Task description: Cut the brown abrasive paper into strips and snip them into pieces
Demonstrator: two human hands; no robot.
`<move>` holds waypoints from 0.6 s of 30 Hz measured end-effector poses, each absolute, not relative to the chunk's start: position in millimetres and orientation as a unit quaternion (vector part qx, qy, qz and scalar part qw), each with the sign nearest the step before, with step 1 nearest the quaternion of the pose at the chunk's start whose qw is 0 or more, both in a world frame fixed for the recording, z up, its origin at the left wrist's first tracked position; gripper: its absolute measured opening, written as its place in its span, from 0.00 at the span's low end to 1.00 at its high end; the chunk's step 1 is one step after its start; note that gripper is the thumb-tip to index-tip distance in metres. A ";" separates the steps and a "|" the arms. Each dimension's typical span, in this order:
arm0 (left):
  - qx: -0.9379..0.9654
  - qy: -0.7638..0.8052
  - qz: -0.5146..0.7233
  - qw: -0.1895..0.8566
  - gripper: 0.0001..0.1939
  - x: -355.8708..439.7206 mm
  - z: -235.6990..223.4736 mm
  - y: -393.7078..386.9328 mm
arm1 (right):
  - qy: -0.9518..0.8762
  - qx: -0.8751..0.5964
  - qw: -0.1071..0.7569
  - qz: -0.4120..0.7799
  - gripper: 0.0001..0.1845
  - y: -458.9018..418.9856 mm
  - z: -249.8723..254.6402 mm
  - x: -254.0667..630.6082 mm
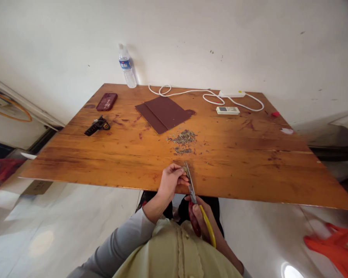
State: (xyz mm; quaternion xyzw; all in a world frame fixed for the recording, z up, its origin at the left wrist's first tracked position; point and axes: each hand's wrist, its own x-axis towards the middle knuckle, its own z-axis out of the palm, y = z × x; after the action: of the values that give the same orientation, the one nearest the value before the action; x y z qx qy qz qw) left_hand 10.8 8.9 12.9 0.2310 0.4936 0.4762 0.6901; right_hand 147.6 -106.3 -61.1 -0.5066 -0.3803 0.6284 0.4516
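Observation:
My right hand (pixel 204 216) grips a pair of scissors (pixel 197 204) with red and yellow handles, blades pointing up over the near table edge. My left hand (pixel 171 181) pinches a small thin piece (pixel 184 169) against the blade tips; it is too small to name. A heap of fine cut scraps (pixel 184 138) lies on the wooden table (pixel 249 154) just beyond the hands.
Two brown sheets (pixel 164 112) lie behind the scraps. A dark red case (pixel 106 101) and a black clip tool (pixel 96 126) sit at the left. A water bottle (pixel 127 66), white cable (pixel 191 92), power strip (pixel 232 94) and remote (pixel 227 110) are at the back. An orange bag (pixel 333 247) lies on the floor.

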 end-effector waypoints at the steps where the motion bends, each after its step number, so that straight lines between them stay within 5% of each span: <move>1: 0.231 0.493 0.477 0.690 0.13 10.8 12.7 8.8 | -0.381 -0.508 0.451 0.627 0.39 -106.3 -59.8 147.5; 18: 0.235 0.523 0.443 0.690 0.09 12.8 23.9 10.2 | -0.349 -0.503 0.459 0.643 0.40 -105.7 -49.4 141.6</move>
State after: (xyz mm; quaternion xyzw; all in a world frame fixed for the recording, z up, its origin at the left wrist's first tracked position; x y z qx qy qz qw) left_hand 12.8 10.2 23.9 0.2349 0.5227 0.4430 0.6895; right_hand 141.6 -105.7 -49.4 -0.5033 -0.3494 0.6432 0.4592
